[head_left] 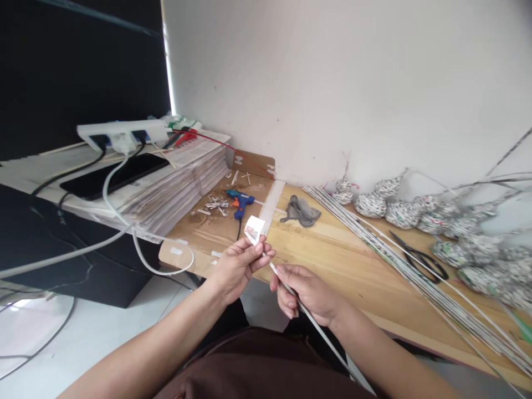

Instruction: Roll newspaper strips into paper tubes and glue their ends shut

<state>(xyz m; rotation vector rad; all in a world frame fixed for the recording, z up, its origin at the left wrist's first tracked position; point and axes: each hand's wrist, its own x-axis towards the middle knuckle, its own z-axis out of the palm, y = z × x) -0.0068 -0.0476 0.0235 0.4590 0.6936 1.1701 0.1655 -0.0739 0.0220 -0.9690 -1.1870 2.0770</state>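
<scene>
Between my hands runs a thin rolled paper tube (322, 331), slanting from my lap up to the left. At its upper end a loose flap of printed white paper (255, 227) sticks out beyond my fingers. My left hand (245, 260) pinches the tube just below that flap. Lower down, my right hand (305, 293) has its fingers closed around the same tube. Past my left hand, a blue glue gun (241, 204) lies on a cardboard sheet (195, 235), beside a heap of small paper scraps (216, 205).
A crumpled grey cloth (302, 211) lies on the wooden table (332, 249). Rightward are a bundle of paper tubes (386, 255), black scissors (421, 263) and several woven paper gourd shapes (403, 213). At left, stacked paper (187, 191) carries a phone (114, 174) and a power strip (124, 133) with cables.
</scene>
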